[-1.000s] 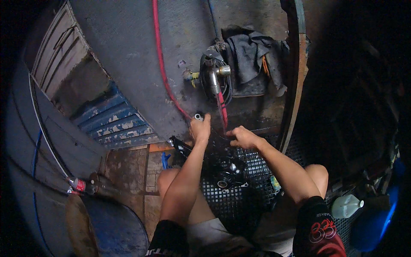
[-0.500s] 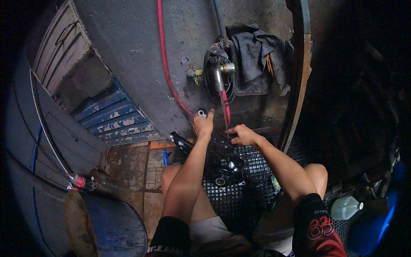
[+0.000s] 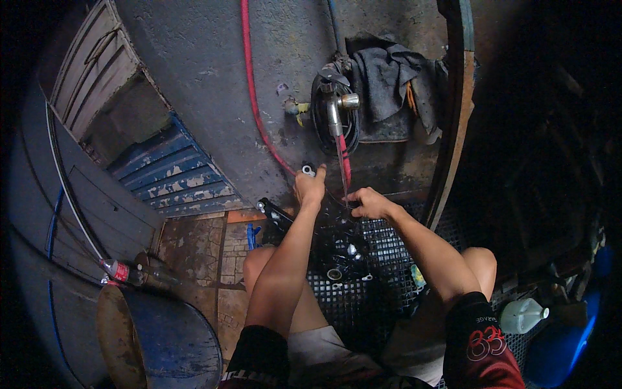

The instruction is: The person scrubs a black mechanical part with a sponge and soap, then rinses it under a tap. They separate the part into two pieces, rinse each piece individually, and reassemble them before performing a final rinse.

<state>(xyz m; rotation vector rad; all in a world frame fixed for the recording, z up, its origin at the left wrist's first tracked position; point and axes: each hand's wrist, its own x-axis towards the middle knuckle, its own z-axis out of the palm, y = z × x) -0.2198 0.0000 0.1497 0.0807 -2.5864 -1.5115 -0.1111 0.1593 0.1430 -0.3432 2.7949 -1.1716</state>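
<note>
Meanwhile, the black engine casing (image 3: 337,243) is kept steadied on the mesh mat (image 3: 389,259), left hand (image 3: 310,186) still closed around its upper end, right hand (image 3: 368,203) still clasped beside.

Left hand (image 3: 310,187) now slightly higher on black engine casing (image 3: 337,246), nearer far edge of black grid mat (image 3: 389,285); small silver-tipped part (image 3: 308,170) at fingertips sits closer to red hose (image 3: 256,110). Right hand (image 3: 368,202) shifts a little toward left hand, gap between them narrower. Head view tilts down-left: blue drum (image 3: 168,337) shows more, white jug (image 3: 521,316) slides toward right edge.
</note>
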